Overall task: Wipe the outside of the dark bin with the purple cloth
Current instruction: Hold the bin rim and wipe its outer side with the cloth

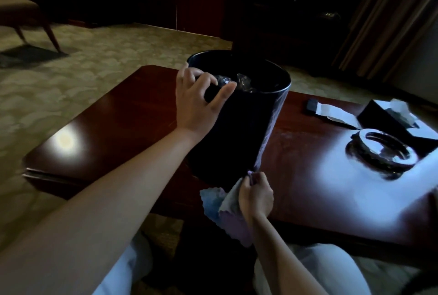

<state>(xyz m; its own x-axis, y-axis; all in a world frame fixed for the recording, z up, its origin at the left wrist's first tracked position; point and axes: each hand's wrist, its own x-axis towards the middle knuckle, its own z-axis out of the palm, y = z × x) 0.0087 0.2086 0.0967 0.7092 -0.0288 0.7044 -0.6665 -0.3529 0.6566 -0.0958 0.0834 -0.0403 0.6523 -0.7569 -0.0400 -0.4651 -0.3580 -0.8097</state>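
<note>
While the left hand (198,102) grips the dark bin (239,126) rim, the right hand (257,194) clutches the purple cloth (227,214)

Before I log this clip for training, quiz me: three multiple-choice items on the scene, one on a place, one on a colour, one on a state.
1. Where does the dark bin stand?
A. on the wooden table
B. on the carpet
C. on a chair

2. What colour is the cloth?
A. yellow
B. purple
C. red

3. What is the left hand doing?
A. hanging idle
B. holding a cup
C. gripping the bin's rim

Answers: 1 A, the bin's base sits on the tabletop; 2 B, the right hand holds purple fabric; 3 C, fingers curl over the rim.
</note>
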